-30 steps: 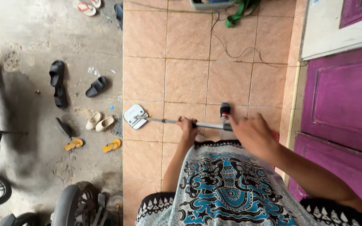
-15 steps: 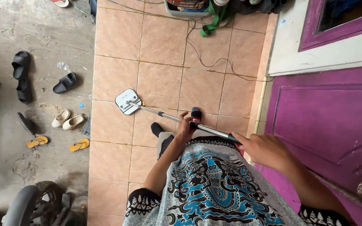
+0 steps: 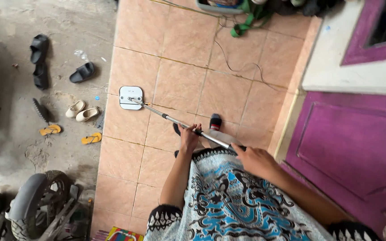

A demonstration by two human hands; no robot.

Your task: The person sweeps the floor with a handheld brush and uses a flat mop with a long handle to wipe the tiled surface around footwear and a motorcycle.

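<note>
Sandals lie scattered on the concrete at left as a flat white mop head rests on the tiled floor near its edge. The left hand is wrapped around the metal pole mid-shaft and the right hand clasps its near end (a stiff, seemingly light tool, best held at two spread points).

One mop; two hands, left, right; three black sandals; two cream shoes; two orange flip-flops; one purple door.
</note>
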